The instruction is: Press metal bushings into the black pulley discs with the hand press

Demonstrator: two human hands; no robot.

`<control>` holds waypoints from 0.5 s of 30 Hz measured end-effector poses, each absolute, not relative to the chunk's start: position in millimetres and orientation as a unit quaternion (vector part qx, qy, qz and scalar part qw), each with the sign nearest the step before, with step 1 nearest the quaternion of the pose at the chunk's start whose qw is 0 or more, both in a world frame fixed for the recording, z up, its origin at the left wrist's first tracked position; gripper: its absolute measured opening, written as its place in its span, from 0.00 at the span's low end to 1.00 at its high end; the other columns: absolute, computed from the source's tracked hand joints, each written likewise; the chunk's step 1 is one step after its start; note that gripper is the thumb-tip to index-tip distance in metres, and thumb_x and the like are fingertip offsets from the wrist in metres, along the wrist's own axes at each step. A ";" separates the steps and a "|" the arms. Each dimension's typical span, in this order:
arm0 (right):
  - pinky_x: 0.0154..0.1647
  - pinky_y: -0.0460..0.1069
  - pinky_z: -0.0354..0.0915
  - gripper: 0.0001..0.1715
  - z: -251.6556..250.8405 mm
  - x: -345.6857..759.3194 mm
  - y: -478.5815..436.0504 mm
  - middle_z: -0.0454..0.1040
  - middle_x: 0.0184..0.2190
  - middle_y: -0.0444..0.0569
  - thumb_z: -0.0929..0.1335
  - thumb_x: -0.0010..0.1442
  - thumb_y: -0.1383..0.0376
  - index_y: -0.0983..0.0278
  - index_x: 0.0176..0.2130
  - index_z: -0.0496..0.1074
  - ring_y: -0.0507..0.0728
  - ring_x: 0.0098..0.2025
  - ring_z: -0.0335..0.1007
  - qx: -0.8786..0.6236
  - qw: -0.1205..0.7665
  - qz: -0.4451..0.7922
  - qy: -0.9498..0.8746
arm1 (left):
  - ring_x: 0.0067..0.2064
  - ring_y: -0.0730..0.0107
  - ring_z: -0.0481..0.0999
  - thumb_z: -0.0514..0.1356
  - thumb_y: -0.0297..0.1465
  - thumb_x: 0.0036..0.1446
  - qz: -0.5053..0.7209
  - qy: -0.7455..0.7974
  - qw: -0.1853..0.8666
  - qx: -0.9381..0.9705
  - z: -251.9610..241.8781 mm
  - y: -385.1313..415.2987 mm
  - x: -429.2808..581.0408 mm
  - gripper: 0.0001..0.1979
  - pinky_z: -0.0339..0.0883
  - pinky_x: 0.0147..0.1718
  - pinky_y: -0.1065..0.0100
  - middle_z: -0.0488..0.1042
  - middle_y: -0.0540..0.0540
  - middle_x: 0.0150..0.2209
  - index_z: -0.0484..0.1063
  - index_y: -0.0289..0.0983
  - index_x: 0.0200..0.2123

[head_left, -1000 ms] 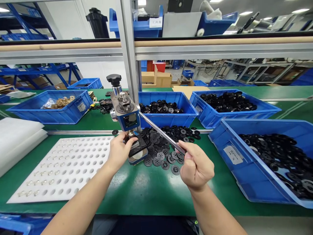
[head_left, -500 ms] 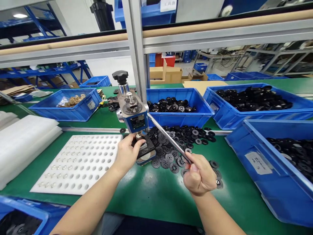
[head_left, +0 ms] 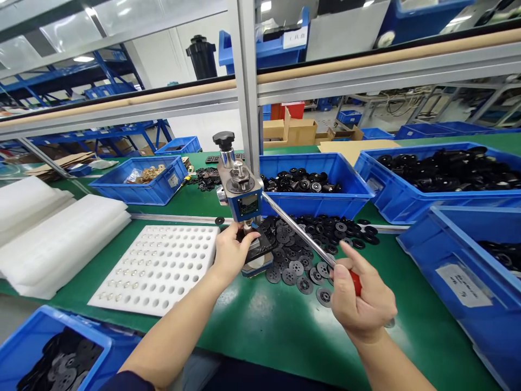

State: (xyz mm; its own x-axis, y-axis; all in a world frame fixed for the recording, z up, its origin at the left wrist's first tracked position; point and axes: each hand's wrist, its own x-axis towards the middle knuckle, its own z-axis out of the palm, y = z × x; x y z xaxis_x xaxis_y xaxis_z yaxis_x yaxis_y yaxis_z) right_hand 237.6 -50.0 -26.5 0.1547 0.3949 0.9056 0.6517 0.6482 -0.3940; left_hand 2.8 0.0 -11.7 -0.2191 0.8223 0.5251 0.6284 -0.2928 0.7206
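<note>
A blue hand press (head_left: 247,205) with a black knob on top stands at the middle of the green table. My left hand (head_left: 231,251) is at its base, thumb and fingers closed around a small part under the ram; what they hold is mostly hidden. My right hand (head_left: 362,296) grips the red end of the long metal lever (head_left: 299,231), its index finger raised off the grip. Black discs (head_left: 304,285) lie loose beside the press. Left of it is a white foam tray (head_left: 169,277) with rows of holes, some filled with small shiny parts.
Blue bins of black parts stand behind the press (head_left: 317,203) and at the right (head_left: 451,271). A bin of brass-coloured parts (head_left: 142,193) is at the back left. White foam sheets (head_left: 69,239) are stacked at the left. Another blue bin (head_left: 101,347) sits at the lower left.
The view has shifted, so the bench appears further right. My right index finger has lifted from the lever's grip, and more of the red end shows. My left hand stays at the press base.
</note>
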 end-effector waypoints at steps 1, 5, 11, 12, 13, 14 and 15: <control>0.23 0.46 0.66 0.30 -30.8 236.3 -49.5 0.74 0.25 0.42 0.67 0.60 0.73 0.60 0.60 0.70 0.50 0.21 0.68 -0.419 0.645 -0.092 -0.632 | 0.30 0.67 0.77 0.67 0.33 0.53 0.516 0.589 0.094 0.615 -12.6 0.2 3.0 0.06 0.69 0.32 0.68 0.80 0.49 0.29 0.74 0.38 0.31; 0.21 0.46 0.66 0.25 -49.4 235.2 -45.1 0.77 0.28 0.45 0.67 0.58 0.74 0.61 0.55 0.76 0.50 0.21 0.68 -0.426 0.653 -0.100 -0.618 | 0.31 0.68 0.77 0.68 0.35 0.53 0.508 0.587 0.097 0.623 -19.0 1.4 2.0 0.08 0.69 0.34 0.68 0.80 0.49 0.30 0.74 0.38 0.32; 0.19 0.49 0.65 0.19 -55.0 228.4 -31.7 0.76 0.25 0.45 0.65 0.56 0.73 0.63 0.44 0.80 0.53 0.20 0.68 -0.372 0.714 -0.149 -0.574 | 0.31 0.68 0.76 0.68 0.34 0.53 0.501 0.587 0.115 0.625 -16.3 0.7 2.1 0.07 0.69 0.33 0.69 0.79 0.49 0.30 0.75 0.38 0.32; 0.18 0.49 0.64 0.19 -52.1 226.1 -30.3 0.76 0.25 0.45 0.65 0.56 0.73 0.62 0.43 0.80 0.53 0.20 0.68 -0.355 0.726 -0.156 -0.568 | 0.31 0.68 0.76 0.68 0.34 0.52 0.505 0.586 0.116 0.623 -12.2 -0.3 2.4 0.07 0.68 0.33 0.69 0.79 0.49 0.29 0.74 0.38 0.31; 0.19 0.49 0.64 0.18 -48.6 224.3 -30.0 0.76 0.25 0.45 0.65 0.56 0.73 0.62 0.43 0.80 0.53 0.20 0.69 -0.346 0.730 -0.158 -0.568 | 0.30 0.68 0.75 0.69 0.33 0.52 0.508 0.584 0.119 0.622 -7.4 -1.7 2.8 0.07 0.68 0.33 0.69 0.79 0.49 0.28 0.74 0.38 0.30; 0.19 0.48 0.64 0.17 -45.0 223.6 -30.9 0.75 0.25 0.44 0.66 0.56 0.73 0.62 0.41 0.80 0.53 0.21 0.70 -0.345 0.725 -0.154 -0.576 | 0.30 0.68 0.75 0.69 0.32 0.52 0.509 0.583 0.121 0.622 -2.2 -3.4 3.1 0.07 0.68 0.32 0.68 0.78 0.50 0.27 0.74 0.39 0.29; 0.20 0.48 0.64 0.15 -42.0 224.2 -33.0 0.75 0.24 0.44 0.66 0.57 0.73 0.62 0.40 0.79 0.53 0.22 0.70 -0.359 0.710 -0.136 -0.591 | 0.29 0.68 0.74 0.69 0.32 0.51 0.507 0.582 0.124 0.624 2.8 -5.2 3.4 0.07 0.68 0.32 0.68 0.77 0.50 0.26 0.73 0.39 0.27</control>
State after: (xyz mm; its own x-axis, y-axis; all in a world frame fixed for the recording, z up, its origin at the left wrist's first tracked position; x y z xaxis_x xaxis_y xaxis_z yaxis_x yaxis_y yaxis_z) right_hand 224.2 -33.0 -42.0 0.2648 0.2319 0.9360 0.6167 0.7054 -0.3493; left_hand 3.4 -5.2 2.8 -0.1913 0.8515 0.4882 0.6000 -0.2922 0.7447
